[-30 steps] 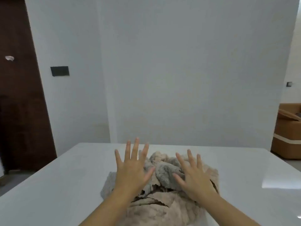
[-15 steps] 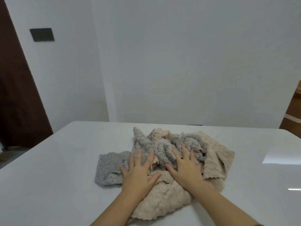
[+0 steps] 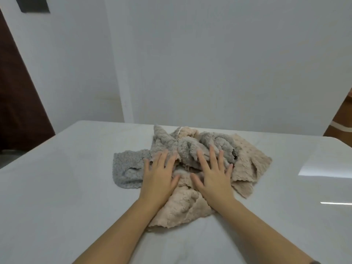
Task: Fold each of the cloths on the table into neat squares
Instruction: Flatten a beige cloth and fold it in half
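Observation:
A crumpled heap of fluffy cloths lies in the middle of the white table (image 3: 57,187). Grey cloth (image 3: 126,169) sticks out on the left and bunches over the top (image 3: 217,143). Beige cloth spreads at the front (image 3: 182,208) and on the right (image 3: 247,164). My left hand (image 3: 159,176) lies flat on the heap's left side, fingers straight and spread. Beside it my right hand (image 3: 213,174) lies flat on the middle of the heap, fingers spread too. Neither hand grips any cloth. How many cloths are in the heap is not clear.
The table's far edge meets a white wall. A dark brown door (image 3: 17,96) stands at the left. A brown sofa corner (image 3: 341,121) shows at the far right. Bright reflections lie on the table's right side (image 3: 323,166).
My hands came down from the air onto the heap and now rest flat on it. The camera tilted downward, so the heap sits higher in view.

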